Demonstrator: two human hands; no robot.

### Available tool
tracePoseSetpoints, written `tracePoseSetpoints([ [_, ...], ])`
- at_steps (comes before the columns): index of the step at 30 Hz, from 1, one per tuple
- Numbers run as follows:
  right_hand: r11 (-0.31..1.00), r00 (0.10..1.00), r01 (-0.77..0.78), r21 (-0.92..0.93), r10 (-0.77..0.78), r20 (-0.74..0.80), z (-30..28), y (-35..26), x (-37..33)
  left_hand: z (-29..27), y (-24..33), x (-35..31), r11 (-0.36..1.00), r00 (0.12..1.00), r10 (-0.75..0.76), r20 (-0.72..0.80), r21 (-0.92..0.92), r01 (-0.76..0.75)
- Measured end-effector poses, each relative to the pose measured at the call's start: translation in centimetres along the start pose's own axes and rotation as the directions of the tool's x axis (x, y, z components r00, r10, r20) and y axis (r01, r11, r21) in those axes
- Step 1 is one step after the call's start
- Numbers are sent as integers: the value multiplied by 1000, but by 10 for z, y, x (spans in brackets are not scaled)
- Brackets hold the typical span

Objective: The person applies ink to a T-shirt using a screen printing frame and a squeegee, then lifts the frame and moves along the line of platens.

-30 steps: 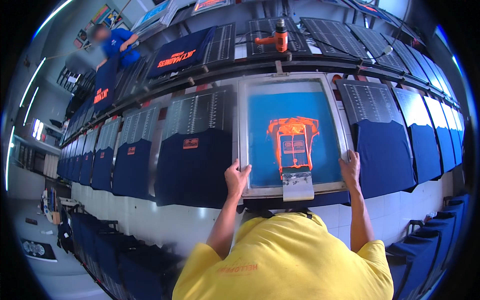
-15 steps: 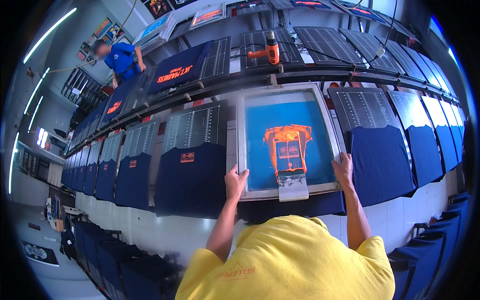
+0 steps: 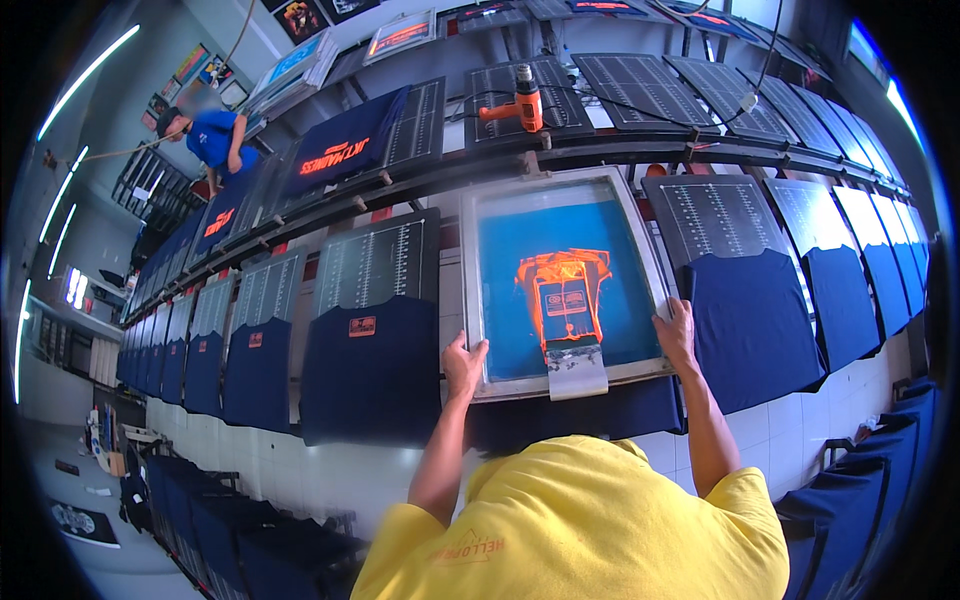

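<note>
A screen-printing frame (image 3: 471, 290) with blue mesh lies over a dark navy shirt (image 3: 560, 415) on a pallet in front of me. Orange ink (image 3: 566, 268) is smeared around a small printed design area on the mesh. A squeegee (image 3: 578, 372) with a pale, wide handle rests at the ink's near end, its handle over the frame's near edge; neither hand touches it. My left hand (image 3: 464, 366) is closed around the frame's lower left side, thumb on top. My right hand (image 3: 676, 335) grips the lower right side the same way; its fingertips are partly hidden.
Left and right stand rows of dark pallets with navy shirts (image 3: 368, 375), (image 3: 750, 320). Behind the rail, an orange heat gun (image 3: 519, 105) stands on a pallet. A co-worker in a blue shirt (image 3: 213, 138) is at the far left. More navy shirts (image 3: 860, 490) hang behind me.
The whole view has shifted slightly left. Both hands keep their hold on the frame, and the squeegee stays put. The co-worker's head and arm have moved a little.
</note>
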State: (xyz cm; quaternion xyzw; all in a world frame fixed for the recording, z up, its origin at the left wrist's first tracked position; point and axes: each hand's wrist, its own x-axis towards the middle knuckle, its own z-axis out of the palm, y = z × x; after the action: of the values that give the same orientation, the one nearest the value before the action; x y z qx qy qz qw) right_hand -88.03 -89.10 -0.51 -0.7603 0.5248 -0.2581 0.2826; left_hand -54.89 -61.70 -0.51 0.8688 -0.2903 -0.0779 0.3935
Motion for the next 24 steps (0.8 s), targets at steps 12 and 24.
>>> tracePoseSetpoints([
  [12, 1000, 999, -5, -14, 5, -35, 3, -9, 5, 0, -7, 13, 999, 999, -27, 44, -25, 28],
  [24, 1000, 999, 12, 12, -12, -53, 3, -8, 5, -2, -5, 16, 993, 993, -77, 86, -79, 84],
])
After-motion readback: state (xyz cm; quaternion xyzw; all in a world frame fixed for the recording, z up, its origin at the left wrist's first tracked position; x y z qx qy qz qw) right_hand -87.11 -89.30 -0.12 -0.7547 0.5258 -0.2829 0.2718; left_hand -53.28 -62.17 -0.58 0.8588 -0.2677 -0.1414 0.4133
